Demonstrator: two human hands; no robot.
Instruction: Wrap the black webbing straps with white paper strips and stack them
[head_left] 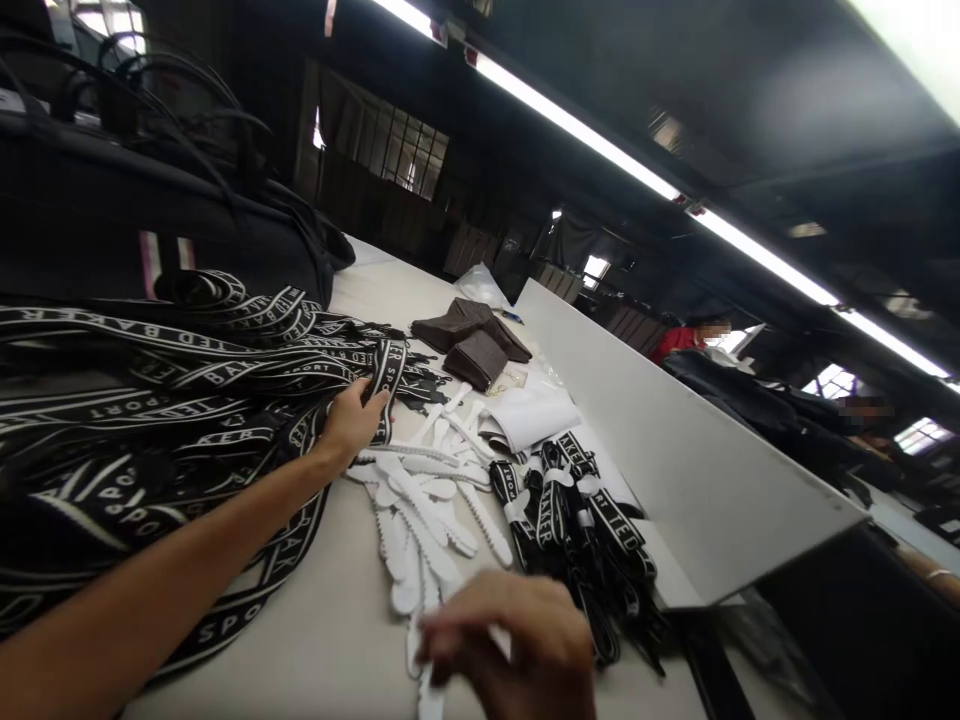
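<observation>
I have the left hand (351,425) closed, thumb and fingers gripping a strap (388,372) at the right edge of the strap heap (225,375). My right hand (517,630) is near, fingers curled, over the near end of the white strips (420,515); blur prevents me telling whether it holds anything. Table (319,600) surface shows between heap and strips, widening toward the near side. Banded bundles (559,500) lie right of the strips, restricting that side. Beyond them, I note an upright panel (645,440) bounding the right. Paper (534,412) and brown pouches (476,360) lie farther off; a black bag (90,210) occupies the far left.
</observation>
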